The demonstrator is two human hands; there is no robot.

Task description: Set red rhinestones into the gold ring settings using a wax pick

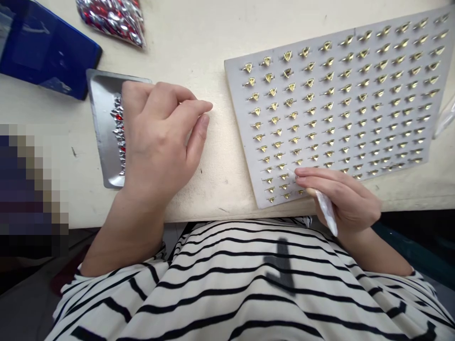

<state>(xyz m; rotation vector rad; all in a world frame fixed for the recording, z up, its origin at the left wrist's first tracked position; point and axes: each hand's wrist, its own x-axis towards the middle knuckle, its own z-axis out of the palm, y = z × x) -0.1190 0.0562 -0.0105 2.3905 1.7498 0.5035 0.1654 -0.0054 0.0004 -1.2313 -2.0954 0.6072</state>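
Observation:
My right hand (341, 199) pinches a thin white pick stick (327, 210), its tip touching the near rows of small gold claw settings (284, 176) on a grey foam board (245, 156). Rows of these gold settings cover the whole board. My left hand (159, 137) rests on the table with fingers curled together, thumb against fingertips, partly over a small metal tray (99, 123) that holds red and silver stones (119, 128). What the left fingers hold, if anything, is hidden.
A clear bag of red and silver stones (113, 19) lies at the back left, beside a dark blue box (42, 47). The table's front edge (213, 215) runs just before my striped shirt. A blurred patch covers the left side.

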